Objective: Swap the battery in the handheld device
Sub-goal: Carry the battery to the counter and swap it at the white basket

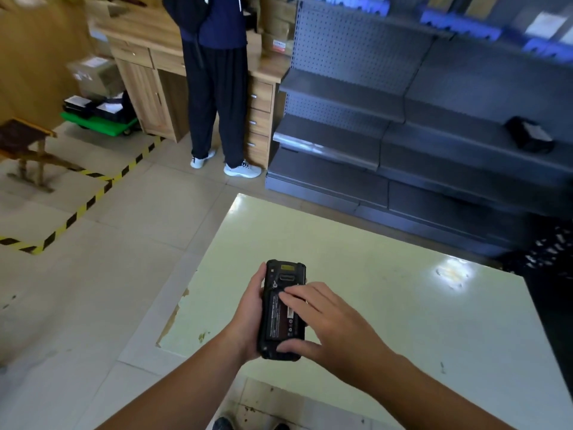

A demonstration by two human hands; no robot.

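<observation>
A black handheld device lies back side up in my left hand, which grips it from the left edge and underneath. A black battery with a white label sits in its open bay. My right hand rests on the battery: fingertips press on its upper part and the thumb touches the device's lower end. Both hands hover above a pale green table. Another small black object, perhaps a battery or cover, lies on a grey shelf at the right.
Grey metal shelving stands behind the table. A person in dark clothes stands at a wooden desk at the back. Yellow-black floor tape, a wooden stool and a green cart are at left.
</observation>
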